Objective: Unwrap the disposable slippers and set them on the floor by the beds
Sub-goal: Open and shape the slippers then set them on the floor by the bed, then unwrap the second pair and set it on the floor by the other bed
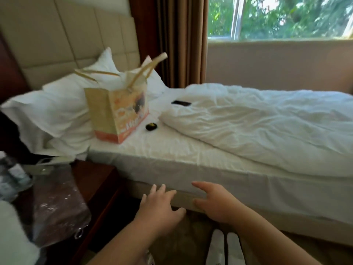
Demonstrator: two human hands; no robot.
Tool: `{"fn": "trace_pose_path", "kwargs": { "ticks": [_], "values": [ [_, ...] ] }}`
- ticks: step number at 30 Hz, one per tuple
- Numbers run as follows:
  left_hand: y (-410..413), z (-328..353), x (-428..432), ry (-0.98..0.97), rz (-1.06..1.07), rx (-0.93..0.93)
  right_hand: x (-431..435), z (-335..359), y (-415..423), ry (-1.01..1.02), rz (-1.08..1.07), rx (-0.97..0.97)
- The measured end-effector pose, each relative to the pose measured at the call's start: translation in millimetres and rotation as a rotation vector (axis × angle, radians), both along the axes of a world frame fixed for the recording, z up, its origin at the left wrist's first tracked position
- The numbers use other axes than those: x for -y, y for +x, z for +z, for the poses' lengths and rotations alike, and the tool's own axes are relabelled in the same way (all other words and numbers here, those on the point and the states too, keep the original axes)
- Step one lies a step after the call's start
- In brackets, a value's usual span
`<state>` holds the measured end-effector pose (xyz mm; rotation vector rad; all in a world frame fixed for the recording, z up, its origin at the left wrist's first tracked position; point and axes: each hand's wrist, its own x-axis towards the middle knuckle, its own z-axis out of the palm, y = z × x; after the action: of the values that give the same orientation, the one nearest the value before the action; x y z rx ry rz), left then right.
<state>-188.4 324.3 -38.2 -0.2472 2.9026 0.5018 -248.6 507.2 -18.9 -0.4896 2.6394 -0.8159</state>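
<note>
We see a white bed [191,169] with rumpled duvet, a paper bag [114,115] standing on it, our plain white slippers [215,245] side by side on the floor beside the bed, our left hand [160,205] and right hand [215,203] above them, fingers spread, holding nothing

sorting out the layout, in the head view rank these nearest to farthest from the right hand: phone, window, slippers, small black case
1. slippers, just below the right hand, toward the camera.
2. small black case, on the bed, near its front edge.
3. phone, farther back on the bed.
4. window, beyond the bed, upper right.
</note>
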Motion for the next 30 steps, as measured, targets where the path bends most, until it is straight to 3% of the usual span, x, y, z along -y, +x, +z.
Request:
{"fn": "trace_pose_path", "kwargs": {
  "ticks": [7, 15, 30],
  "values": [
    [79.3, 43.9, 54.4, 0.053, 0.087, -0.1, 46.4, 55.3, 68.7, -0.097, 0.112, -0.177],
    [154.9, 61.6, 129.5, -0.023, 0.223, -0.211, 113.5, 96.2, 129.2, -0.085, 0.23, -0.303],
    [237.8, 64.5, 238.5, -0.013, 0.416, -0.25, 236.8, 108.3, 176.1, -0.039, 0.397, -0.368]
  ]
}}
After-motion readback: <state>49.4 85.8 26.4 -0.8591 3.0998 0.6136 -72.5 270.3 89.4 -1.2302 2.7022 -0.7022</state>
